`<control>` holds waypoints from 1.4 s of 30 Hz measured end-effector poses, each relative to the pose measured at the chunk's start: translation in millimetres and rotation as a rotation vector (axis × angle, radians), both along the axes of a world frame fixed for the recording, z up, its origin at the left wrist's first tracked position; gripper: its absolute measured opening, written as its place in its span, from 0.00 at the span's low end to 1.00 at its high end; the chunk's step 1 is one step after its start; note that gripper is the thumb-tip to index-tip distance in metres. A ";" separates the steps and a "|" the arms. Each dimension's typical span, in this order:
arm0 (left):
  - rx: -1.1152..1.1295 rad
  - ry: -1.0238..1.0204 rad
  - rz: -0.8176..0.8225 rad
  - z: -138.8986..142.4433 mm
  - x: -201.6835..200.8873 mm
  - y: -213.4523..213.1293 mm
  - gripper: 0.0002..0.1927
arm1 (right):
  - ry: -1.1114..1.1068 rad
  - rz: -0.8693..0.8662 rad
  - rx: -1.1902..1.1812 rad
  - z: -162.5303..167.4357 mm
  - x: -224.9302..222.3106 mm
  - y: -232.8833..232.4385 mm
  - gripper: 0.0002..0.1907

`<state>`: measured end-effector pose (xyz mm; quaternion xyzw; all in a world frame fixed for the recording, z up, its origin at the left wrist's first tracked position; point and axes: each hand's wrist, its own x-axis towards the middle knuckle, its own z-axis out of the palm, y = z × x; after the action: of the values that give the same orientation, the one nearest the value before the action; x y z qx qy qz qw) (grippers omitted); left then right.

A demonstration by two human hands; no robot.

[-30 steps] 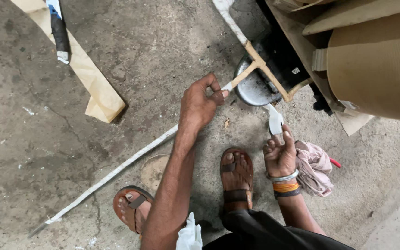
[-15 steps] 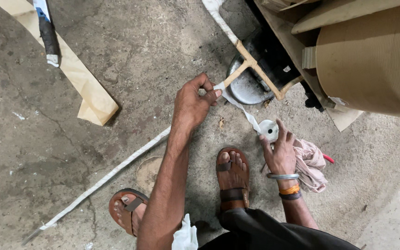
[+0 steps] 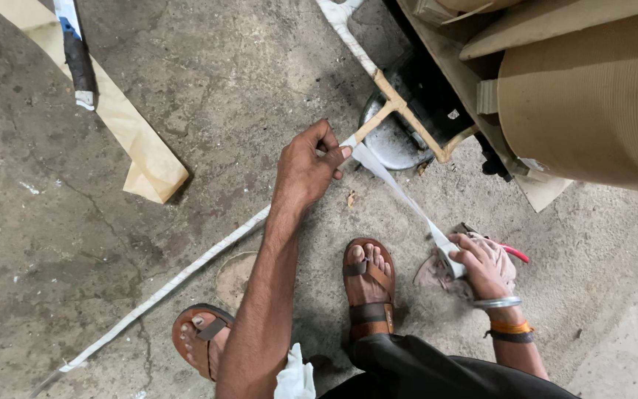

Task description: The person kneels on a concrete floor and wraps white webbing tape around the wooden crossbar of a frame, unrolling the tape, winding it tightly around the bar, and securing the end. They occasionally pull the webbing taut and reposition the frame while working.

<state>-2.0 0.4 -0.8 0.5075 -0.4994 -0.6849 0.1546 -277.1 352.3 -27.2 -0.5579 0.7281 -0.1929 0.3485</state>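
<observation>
Presently, two hands in view, one long wrapped rod. Left hand (image 3: 306, 168) closed in a pinch on the rod (image 3: 186, 273) at the point where white wrapping meets bare tan metal. Right hand (image 3: 481, 264) closed on one roll of white tape (image 3: 448, 255); a single strip runs taut from the roll up to the left hand's pinch. Rod lies diagonally across the concrete floor (image 3: 60, 244), far end at lower left. Two sandalled feet below. One pink rag (image 3: 437, 273) under the right hand. One tan paper strip (image 3: 123, 122) upper left. One large brown paper roll (image 3: 592, 96) upper right.
</observation>
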 end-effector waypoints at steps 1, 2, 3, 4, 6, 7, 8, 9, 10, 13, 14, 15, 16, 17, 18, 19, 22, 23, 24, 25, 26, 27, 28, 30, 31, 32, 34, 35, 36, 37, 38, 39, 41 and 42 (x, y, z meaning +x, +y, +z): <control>-0.010 -0.004 0.003 1.3 -0.2 0.5 0.11 | 0.084 0.031 -0.089 -1.4 -4.9 9.0 0.08; -0.003 -0.024 -0.003 2.6 -0.3 1.2 0.11 | 0.166 0.060 -0.176 -1.0 -9.0 17.1 0.08; 0.004 -0.045 -0.009 4.9 -0.4 2.3 0.11 | 0.248 0.088 -0.263 -1.1 -11.3 22.2 0.10; 0.011 -0.065 -0.016 6.7 -0.5 3.3 0.12 | 0.257 0.088 -0.242 -3.0 -12.2 24.0 0.08; -0.039 -0.106 -0.013 11.3 -0.9 5.9 0.11 | 0.278 0.084 -0.203 -1.7 -9.0 24.8 0.07; -0.063 -0.128 -0.011 13.6 -1.1 7.2 0.11 | 0.067 -0.216 0.069 2.0 -5.2 25.3 0.09; -0.033 -0.142 -0.024 15.2 -0.8 8.2 0.09 | -0.149 -0.512 0.338 6.4 0.4 25.8 0.12; -0.003 -0.154 -0.035 16.6 -0.8 9.0 0.07 | -0.366 -0.805 0.604 12.8 5.7 26.6 0.15; 0.028 -0.168 -0.045 17.5 -0.3 9.8 0.06 | -0.366 -0.733 0.549 21.2 11.0 28.5 0.16; -0.124 -0.185 -0.091 18.3 1.0 11.1 0.07 | -0.303 -0.512 0.432 52.0 17.9 36.6 0.17; -0.099 -0.173 -0.083 18.0 1.3 11.2 0.07 | -0.247 -0.435 0.415 61.1 16.4 38.2 0.16; -0.078 -0.158 -0.082 17.9 1.4 11.4 0.07 | -0.190 -0.365 0.394 67.6 14.5 38.8 0.16; -0.059 -0.134 -0.088 17.7 1.2 11.3 0.07 | -0.362 -0.464 0.438 72.0 11.9 38.3 0.16; -0.070 -0.141 -0.103 17.8 0.6 11.4 0.07 | -0.531 -0.564 0.482 75.5 9.0 37.9 0.16; -0.081 -0.152 -0.114 17.9 0.2 11.5 0.08 | -0.703 -0.662 0.525 77.2 8.2 38.0 0.16; -0.093 -0.163 -0.124 18.2 -0.6 11.6 0.08 | -0.953 -0.652 0.517 77.4 8.1 38.0 0.15; -0.063 -0.149 -0.094 19.1 -2.0 12.8 0.08 | -1.458 -0.622 0.488 71.9 17.1 40.9 0.14; -0.080 -0.155 -0.105 18.9 -2.3 13.2 0.08 | -1.473 -0.628 0.507 68.3 23.1 42.7 0.15; -0.097 -0.164 -0.112 18.3 -2.3 13.7 0.07 | -1.488 -0.630 0.530 63.3 27.9 43.1 0.16; -0.111 -0.174 -0.117 17.5 -2.3 14.1 0.07 | -1.533 -0.689 0.517 57.8 32.4 42.9 0.19; -0.098 -0.171 -0.110 16.0 -2.3 14.6 0.07 | -1.579 -0.752 0.504 49.6 36.7 40.8 0.21; -0.088 -0.166 -0.109 14.3 -2.2 14.9 0.07 | -1.625 -0.819 0.483 40.6 40.2 37.5 0.24; -0.080 -0.158 -0.109 12.1 -2.9 14.9 0.07 | -1.693 -0.873 0.460 31.6 42.0 32.7 0.26; -0.072 -0.153 -0.110 8.0 -3.9 15.2 0.07 | -1.828 -0.992 0.409 14.9 43.9 21.2 0.31; -0.073 -0.150 -0.114 6.1 -4.5 15.3 0.07 | -1.756 -1.017 0.430 8.9 44.7 15.7 0.31; -0.078 -0.139 -0.115 4.7 -5.3 15.4 0.07 | -1.682 -1.039 0.447 4.1 44.9 9.4 0.31; -0.078 -0.118 -0.111 3.3 -6.1 15.8 0.08 | -1.558 -1.029 0.468 3.0 44.6 0.3 0.29; -0.086 -0.125 -0.114 3.4 -6.0 16.3 0.08 | -1.511 -0.993 0.473 5.9 44.6 -2.2 0.28; -0.097 -0.131 -0.114 3.8 -5.9 16.0 0.08 | -1.465 -0.953 0.476 7.6 43.8 -6.3 0.27; -0.106 -0.138 -0.114 4.6 -5.6 15.7 0.08 | -1.402 -0.907 0.467 10.8 42.6 -8.7 0.26; -0.092 -0.142 -0.115 5.4 -4.7 15.6 0.08 | -1.341 -0.861 0.461 13.4 41.8 -9.9 0.25; -0.080 -0.146 -0.115 6.3 -3.8 15.6 0.08 | -1.280 -0.813 0.454 15.8 39.8 -10.2 0.25; -0.079 -0.147 -0.112 7.0 -2.3 12.3 0.08 | -1.256 -0.904 0.411 12.1 37.5 -11.2 0.25; -0.085 -0.143 -0.113 7.6 -2.0 11.8 0.08 | -1.241 -0.956 0.388 11.8 35.1 -7.8 0.25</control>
<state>-4.0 12.2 6.8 0.5190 -0.5658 -0.6327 0.1009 -242.0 344.5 -15.4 0.0932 0.5823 -0.4660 0.6596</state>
